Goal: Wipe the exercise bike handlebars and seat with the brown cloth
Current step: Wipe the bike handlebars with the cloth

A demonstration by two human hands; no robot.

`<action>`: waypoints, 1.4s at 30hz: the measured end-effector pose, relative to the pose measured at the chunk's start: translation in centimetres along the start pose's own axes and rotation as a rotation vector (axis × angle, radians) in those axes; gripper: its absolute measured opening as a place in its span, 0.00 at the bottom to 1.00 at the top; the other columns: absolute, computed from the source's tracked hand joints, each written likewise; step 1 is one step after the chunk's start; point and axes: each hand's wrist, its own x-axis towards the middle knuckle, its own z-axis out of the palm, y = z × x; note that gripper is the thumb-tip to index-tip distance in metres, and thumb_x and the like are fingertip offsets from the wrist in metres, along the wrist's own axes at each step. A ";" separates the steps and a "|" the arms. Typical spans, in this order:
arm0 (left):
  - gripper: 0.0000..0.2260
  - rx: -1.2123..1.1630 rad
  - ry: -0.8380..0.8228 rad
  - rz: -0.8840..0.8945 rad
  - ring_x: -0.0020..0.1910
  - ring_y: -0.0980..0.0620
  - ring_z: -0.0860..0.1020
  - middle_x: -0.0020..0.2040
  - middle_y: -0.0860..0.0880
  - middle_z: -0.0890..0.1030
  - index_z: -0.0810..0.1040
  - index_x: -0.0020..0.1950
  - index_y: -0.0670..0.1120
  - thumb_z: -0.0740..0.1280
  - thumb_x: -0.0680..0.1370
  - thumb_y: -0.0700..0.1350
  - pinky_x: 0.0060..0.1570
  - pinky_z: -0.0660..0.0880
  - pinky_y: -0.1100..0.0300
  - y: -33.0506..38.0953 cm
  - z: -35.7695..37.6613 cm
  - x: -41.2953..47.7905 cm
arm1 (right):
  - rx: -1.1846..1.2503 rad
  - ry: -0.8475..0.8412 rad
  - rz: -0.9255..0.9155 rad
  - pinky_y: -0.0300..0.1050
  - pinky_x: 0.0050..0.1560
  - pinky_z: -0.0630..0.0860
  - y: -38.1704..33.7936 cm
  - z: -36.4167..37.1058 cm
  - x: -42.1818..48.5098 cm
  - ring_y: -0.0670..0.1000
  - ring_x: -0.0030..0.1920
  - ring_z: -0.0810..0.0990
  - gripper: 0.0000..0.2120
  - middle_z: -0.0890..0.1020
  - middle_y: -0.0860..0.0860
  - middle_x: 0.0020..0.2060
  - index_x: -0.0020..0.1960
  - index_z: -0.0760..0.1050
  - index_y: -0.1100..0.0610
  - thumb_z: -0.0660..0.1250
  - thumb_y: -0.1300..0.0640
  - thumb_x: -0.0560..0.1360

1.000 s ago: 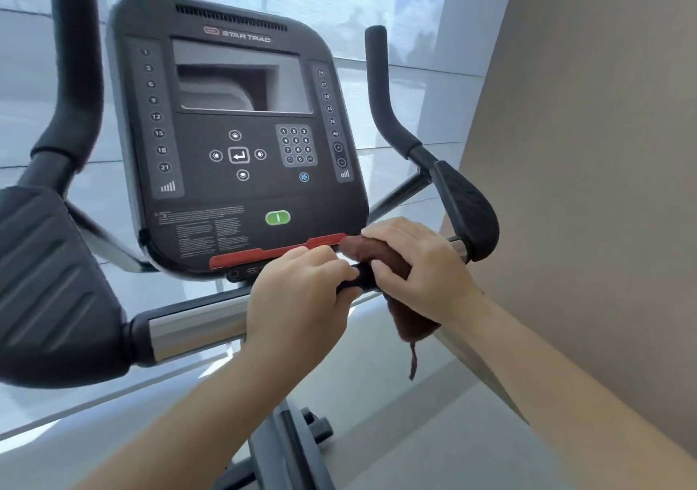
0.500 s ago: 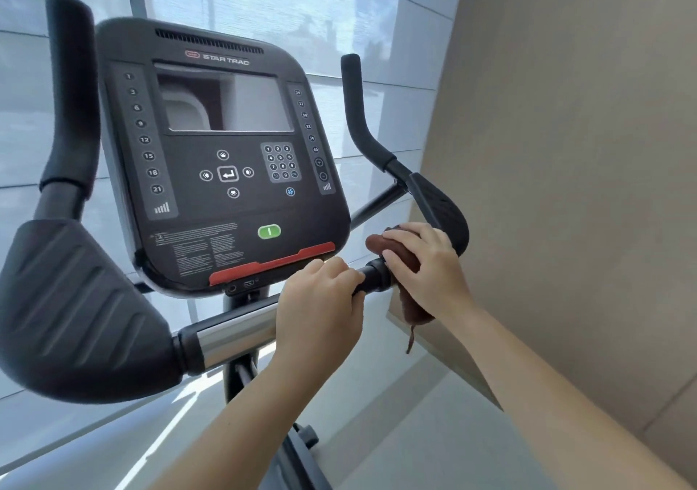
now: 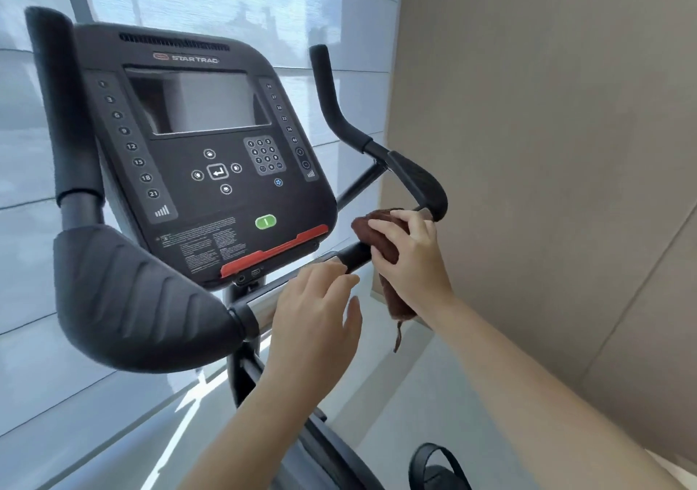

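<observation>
We hold the cloth on the bar.
Our right hand (image 3: 411,263) grips the brown cloth (image 3: 379,231) around the handlebar (image 3: 354,256). Our left hand (image 3: 317,312) is open and loose, holding nothing.

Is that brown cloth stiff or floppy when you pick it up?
Probably floppy: the brown cloth bunches over the handlebar under the right hand, and its tail hangs limp below. Likely light too, since one hand holds it easily.
</observation>
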 end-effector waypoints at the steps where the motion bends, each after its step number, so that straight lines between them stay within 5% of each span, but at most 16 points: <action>1: 0.09 0.006 -0.004 0.008 0.46 0.44 0.79 0.48 0.45 0.82 0.81 0.48 0.40 0.72 0.68 0.35 0.45 0.75 0.53 -0.2 -0.3 -0.4 | 0.006 0.009 0.004 0.45 0.58 0.70 -0.6 -0.1 -0.4 0.57 0.56 0.70 0.15 0.75 0.58 0.57 0.58 0.77 0.56 0.68 0.60 0.72; 9: 0.09 -0.036 -0.064 0.148 0.50 0.41 0.79 0.49 0.41 0.81 0.80 0.47 0.39 0.72 0.67 0.34 0.49 0.74 0.50 1.0 -0.1 -4.5 | 0.024 0.079 0.156 0.39 0.57 0.68 -2.2 -3.9 -7.3 0.54 0.56 0.74 0.15 0.76 0.53 0.56 0.58 0.77 0.54 0.68 0.59 0.71; 15: 0.10 -0.212 -0.083 0.264 0.49 0.42 0.79 0.48 0.42 0.82 0.80 0.46 0.39 0.73 0.66 0.34 0.47 0.74 0.51 7.0 1.2 -6.0 | -0.034 0.154 0.261 0.43 0.59 0.71 -1.9 -10.6 -14.3 0.54 0.57 0.75 0.15 0.75 0.51 0.57 0.57 0.77 0.52 0.68 0.58 0.71; 19: 0.09 -0.293 -0.094 0.342 0.51 0.42 0.78 0.49 0.43 0.81 0.80 0.47 0.39 0.71 0.67 0.34 0.52 0.68 0.53 12.5 2.3 -6.9 | -0.137 0.205 0.359 0.36 0.59 0.66 -0.8 -16.4 -18.5 0.54 0.57 0.75 0.15 0.76 0.53 0.56 0.56 0.78 0.54 0.69 0.61 0.70; 29: 0.10 -0.538 -0.151 0.546 0.55 0.45 0.77 0.51 0.47 0.81 0.80 0.50 0.43 0.63 0.71 0.40 0.57 0.65 0.52 32.9 5.8 -11.9 | -0.298 0.347 0.593 0.39 0.60 0.68 4.9 -33.2 -31.5 0.51 0.58 0.75 0.16 0.76 0.50 0.56 0.57 0.78 0.54 0.70 0.62 0.70; 42: 0.12 -0.639 -0.303 0.563 0.55 0.45 0.77 0.51 0.48 0.81 0.80 0.51 0.43 0.60 0.72 0.42 0.55 0.70 0.50 59.8 11.4 -17.7 | -0.398 0.419 0.697 0.41 0.59 0.70 16.3 -54.3 -44.8 0.49 0.57 0.76 0.17 0.76 0.47 0.54 0.56 0.79 0.52 0.71 0.62 0.68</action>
